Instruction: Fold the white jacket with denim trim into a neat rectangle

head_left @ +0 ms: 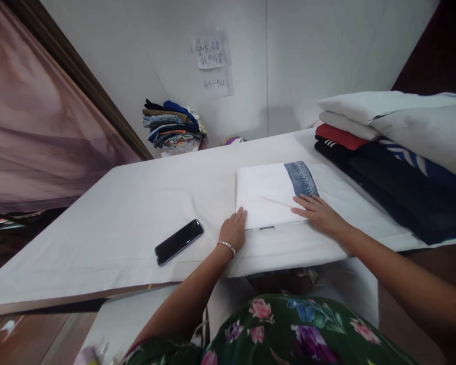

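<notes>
Table (99, 243): both hands (233, 230) flat on folded cloth (266, 195).

On the worktop (99, 213), the folded cloth (264, 195) lies before me, the phone (179, 241) to its left, the clothes stack (395, 152) to its right, another pile (174, 126) behind.

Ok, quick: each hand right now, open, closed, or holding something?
Left hand: open, flat against the near left edge of the folded white cloth, gripping nothing.
Right hand: open, palm down on the cloth, gripping nothing.
</notes>
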`<state>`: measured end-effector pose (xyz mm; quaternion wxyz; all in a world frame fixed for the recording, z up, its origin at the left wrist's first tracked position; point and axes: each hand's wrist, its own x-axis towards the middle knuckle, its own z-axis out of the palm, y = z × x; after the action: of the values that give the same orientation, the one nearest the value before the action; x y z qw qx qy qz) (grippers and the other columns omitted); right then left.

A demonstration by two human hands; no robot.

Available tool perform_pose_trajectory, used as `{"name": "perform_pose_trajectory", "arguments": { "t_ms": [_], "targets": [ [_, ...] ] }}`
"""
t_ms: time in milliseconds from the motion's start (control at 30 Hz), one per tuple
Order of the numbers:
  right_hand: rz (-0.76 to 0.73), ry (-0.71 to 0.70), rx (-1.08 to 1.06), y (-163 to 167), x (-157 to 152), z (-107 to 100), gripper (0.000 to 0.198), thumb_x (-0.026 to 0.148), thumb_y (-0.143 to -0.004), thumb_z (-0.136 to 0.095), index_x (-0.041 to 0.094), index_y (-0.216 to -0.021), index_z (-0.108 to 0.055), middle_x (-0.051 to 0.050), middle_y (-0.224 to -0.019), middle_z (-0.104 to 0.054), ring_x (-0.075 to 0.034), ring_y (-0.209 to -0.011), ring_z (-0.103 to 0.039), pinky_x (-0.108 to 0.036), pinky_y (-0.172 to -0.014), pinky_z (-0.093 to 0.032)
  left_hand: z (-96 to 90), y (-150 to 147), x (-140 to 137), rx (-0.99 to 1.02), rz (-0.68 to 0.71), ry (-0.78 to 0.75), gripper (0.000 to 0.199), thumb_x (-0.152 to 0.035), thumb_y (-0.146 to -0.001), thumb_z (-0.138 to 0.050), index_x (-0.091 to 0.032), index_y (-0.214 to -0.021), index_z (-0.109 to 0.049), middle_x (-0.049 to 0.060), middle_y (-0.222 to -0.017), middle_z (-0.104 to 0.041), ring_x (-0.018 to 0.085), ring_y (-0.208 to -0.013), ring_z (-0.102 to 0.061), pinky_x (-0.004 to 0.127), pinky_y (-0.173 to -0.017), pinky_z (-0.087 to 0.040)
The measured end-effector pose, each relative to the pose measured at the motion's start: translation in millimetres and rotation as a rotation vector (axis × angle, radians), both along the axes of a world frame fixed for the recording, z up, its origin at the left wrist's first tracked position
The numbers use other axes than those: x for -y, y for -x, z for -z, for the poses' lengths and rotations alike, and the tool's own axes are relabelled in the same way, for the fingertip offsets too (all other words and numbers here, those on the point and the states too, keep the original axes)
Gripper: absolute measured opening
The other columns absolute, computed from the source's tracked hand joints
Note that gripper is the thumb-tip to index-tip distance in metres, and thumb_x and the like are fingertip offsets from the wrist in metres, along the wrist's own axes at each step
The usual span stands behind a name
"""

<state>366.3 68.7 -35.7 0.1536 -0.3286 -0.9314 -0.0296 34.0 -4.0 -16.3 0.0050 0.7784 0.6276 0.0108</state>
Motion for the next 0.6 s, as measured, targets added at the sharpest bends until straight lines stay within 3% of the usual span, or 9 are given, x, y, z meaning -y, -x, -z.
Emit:
{"name": "perform_pose_trajectory", "arguments": {
  "t_ms": [167,300,467,600],
  "targets": [
    [0.013,0.189,-0.024,3,9,-19,0.073,0.002,-0.072,-0.046,0.033,-0.138,-0.045,-0.001,-0.154,-0.025,-0.027,-0.142,-0.021,-0.055,-0.111,-0.021,-20.6,20,1,0.236,0.042,0.176,0.069,-0.020,-0.077,-0.055,-0.013,-0.143,-0.036,0.008,-0.154,-0.025,0.019,-0.138,-0.032,0.030,-0.113,-0.029],
    [0.064,0.285,-0.141,17,7,-46,0.051,0.026,-0.084,-0.052,0.034,-0.134,-0.051,-0.001,-0.153,-0.029,-0.030,-0.141,-0.022,-0.057,-0.111,-0.019,-39.2,31,-21,0.409,-0.084,0.164,0.061,-0.045,-0.086,-0.049,-0.018,-0.140,-0.042,0.005,-0.152,-0.030,0.019,-0.138,-0.032,0.032,-0.113,-0.028],
    [0.209,0.177,-0.283,57,-46,-69,0.045,0.042,-0.090,-0.044,0.023,-0.129,-0.057,-0.008,-0.147,-0.040,-0.027,-0.139,-0.029,-0.050,-0.111,-0.024,-47.4,23,-94,0.475,-0.147,0.009,0.053,-0.045,-0.090,-0.044,-0.018,-0.135,-0.048,0.006,-0.150,-0.035,0.019,-0.137,-0.034,0.031,-0.114,-0.026],
    [0.383,0.205,-0.181,91,-112,-81,0.049,0.044,-0.091,-0.039,0.021,-0.133,-0.051,-0.009,-0.145,-0.043,-0.027,-0.139,-0.028,-0.048,-0.110,-0.024,-44.9,15,-164,0.501,-0.185,-0.021,0.047,-0.039,-0.094,-0.038,-0.017,-0.134,-0.050,0.006,-0.148,-0.039,0.019,-0.137,-0.034,0.031,-0.114,-0.024]
  ]
}}
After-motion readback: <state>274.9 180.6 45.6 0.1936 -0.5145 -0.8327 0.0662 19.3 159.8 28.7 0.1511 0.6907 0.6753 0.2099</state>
